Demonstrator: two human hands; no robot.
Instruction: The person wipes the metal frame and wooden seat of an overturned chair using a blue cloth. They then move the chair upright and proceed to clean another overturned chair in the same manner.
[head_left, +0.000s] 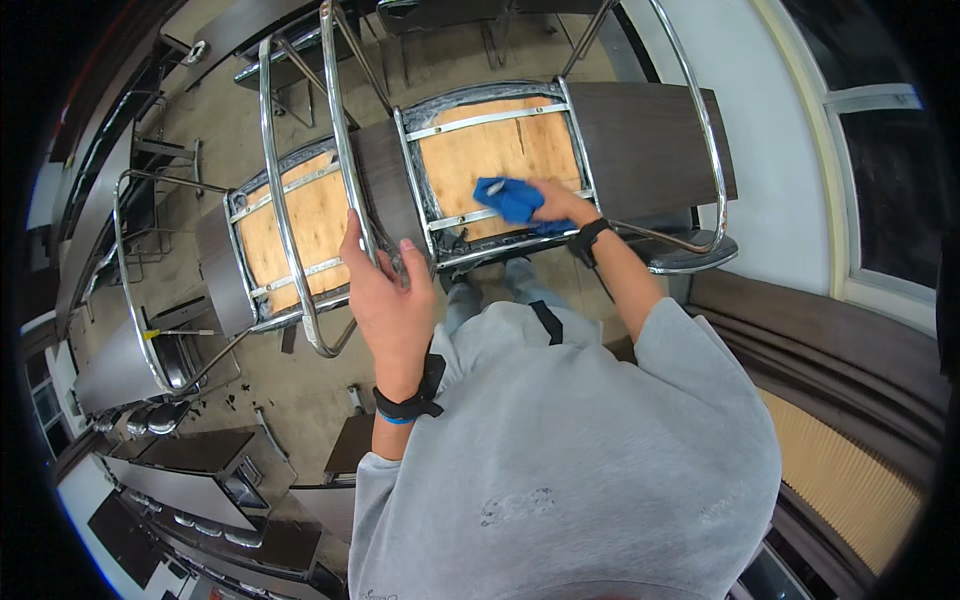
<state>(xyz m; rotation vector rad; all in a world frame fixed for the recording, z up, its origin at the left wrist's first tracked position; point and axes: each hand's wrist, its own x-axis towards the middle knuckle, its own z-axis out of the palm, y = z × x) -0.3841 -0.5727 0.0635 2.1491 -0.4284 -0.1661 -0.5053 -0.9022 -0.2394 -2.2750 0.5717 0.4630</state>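
Note:
Two upturned chairs lie on a dark wood-grain tabletop (637, 139), legs in the air. The right one shows a plywood seat underside (480, 142) with a metal crossbar (487, 124) near each end. My right hand (559, 202) holds a crumpled blue cloth (510, 199) over that plywood, beside the lower crossbar. Cloth and fingers are slightly blurred. My left hand (390, 307) is around a chrome chair leg tube (341, 112), its thumb and forefinger on either side. Left of it is the other chair's plywood underside (292, 225).
A black padded chair part (694, 255) juts out below the table's right end. A white wall (757, 127) and a window (885, 187) stand to the right. More tables (195, 457) and dark debris (240, 397) on the floor (300, 405) lie to the left.

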